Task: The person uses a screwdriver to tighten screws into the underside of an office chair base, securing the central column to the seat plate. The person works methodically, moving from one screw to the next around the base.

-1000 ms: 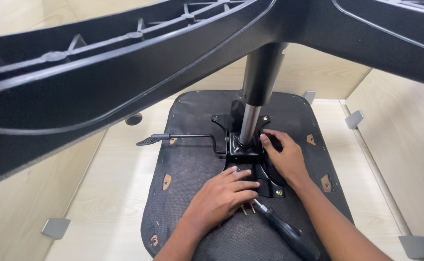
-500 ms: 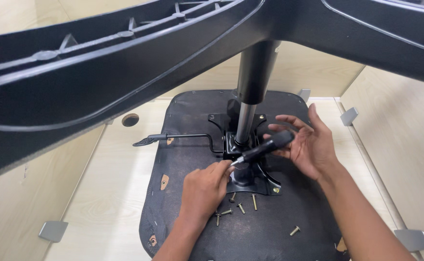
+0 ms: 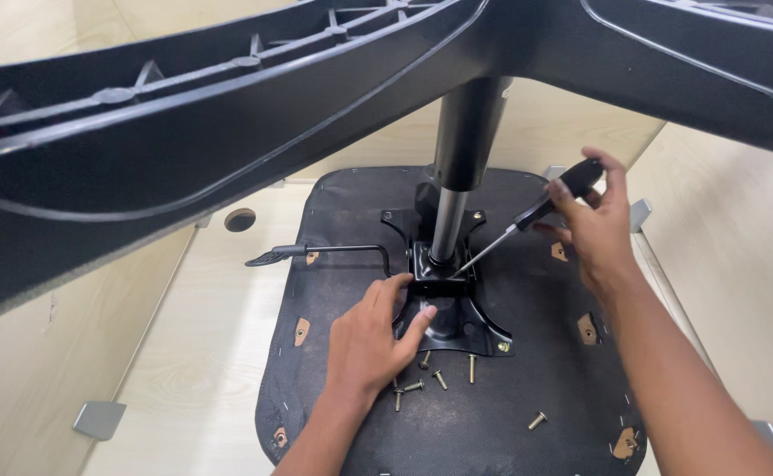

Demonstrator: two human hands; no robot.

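An upturned office chair seat point(image 3: 527, 414) with a black fabric underside lies below me. A black metal mounting plate point(image 3: 457, 322) and a gas cylinder point(image 3: 450, 220) rise from its middle to the star base point(image 3: 227, 150) overhead. My left hand point(image 3: 373, 339) rests on the plate's left edge, fingers spread over it. My right hand point(image 3: 593, 220) grips a black-handled screwdriver point(image 3: 527, 216), its tip angled down to the plate near the cylinder. Several loose screws point(image 3: 435, 377) lie on the seat just in front of the plate.
A black lever point(image 3: 316, 254) sticks out left from the plate. The seat lies on a pale wooden surface with side walls point(image 3: 16, 414). Grey metal brackets point(image 3: 97, 419) sit at the corners. A round hole point(image 3: 240, 219) is in the wood at the left.
My right hand lifted the screwdriver up and right, with the tip now pointing at the plate. My left hand shifted onto the plate's left edge.
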